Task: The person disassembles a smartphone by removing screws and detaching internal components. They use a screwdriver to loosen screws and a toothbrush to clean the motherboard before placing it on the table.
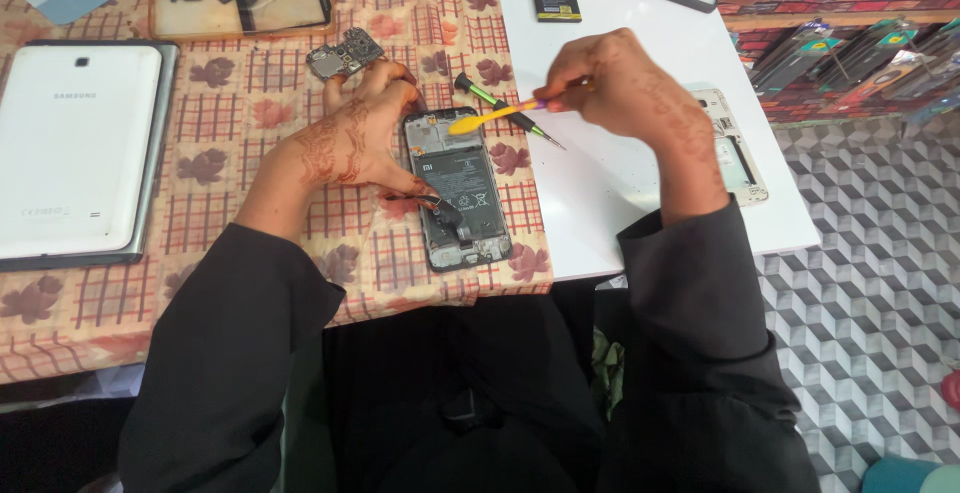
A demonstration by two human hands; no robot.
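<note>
- Head camera looks down at two hands working over a table with a checked flower cloth (250, 243).
- Left hand (355, 143) lies flat on the left side of an opened phone (457, 191) and holds it down. Its fingers are spread, and the thumb touches a small dark strip (440, 211) on the phone.
- Opened phone lies face down, its back cover off, right under and beside the left hand. Its dark battery and small parts show.
- Right hand (625, 88) is closed around a yellow prying tool (490, 116). The flat yellow tip sits over the top end of the phone, just beside the left hand's fingertips.
- Green-handled screwdriver (505, 110) lies on the white board (650, 203), just under the right hand's tool.
- Small circuit board (345, 54) rests just above the left hand's fingers.
- White tablet (75, 148) lies well off to the left of the left hand.
- Pale phone frame (738, 153) lies under the right wrist, partly hidden.
</note>
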